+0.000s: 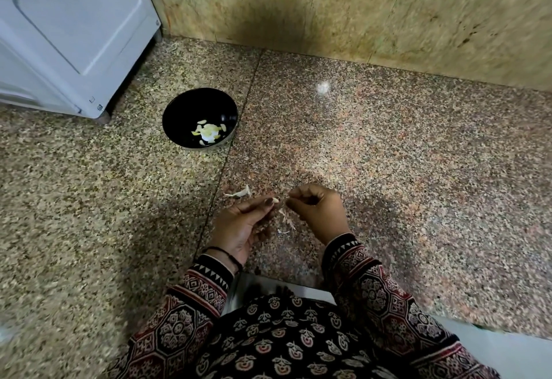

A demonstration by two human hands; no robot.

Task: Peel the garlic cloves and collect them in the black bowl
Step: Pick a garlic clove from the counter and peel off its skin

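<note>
Left hand (245,223): palm turned up, thumb and forefinger pinching a pale clove (275,200) at their tips; the other fingers lie loosely curled. A dark thread (227,254) circles this wrist.

Right hand (319,211): fingers curled into a loose fist, thumb and forefinger tips pressed together just right of the clove, with a narrow gap between them and it. We cannot tell whether a shred of skin is held there; it is too small to make out.

Both hands are raised above the counter (388,184), close together at near centre. Patterned sleeves (206,286) cover both forearms.

We note thin skin scraps (287,219) on the counter directly beneath the gap between the hands. A larger scrap (239,194) lies just left of and beyond the left fingertips.

The bowl (191,107), black, stands upright on the counter, well apart from the hands, far and to the left, just left of a dark seam in the stone. Several peeled cloves (207,133) lie together in its bottom, towards the near side.

A white appliance (74,26) occupies the far left corner, near the bowl but not touching it. A mottled tan wall (328,5) runs along the far edge of the counter.
</note>
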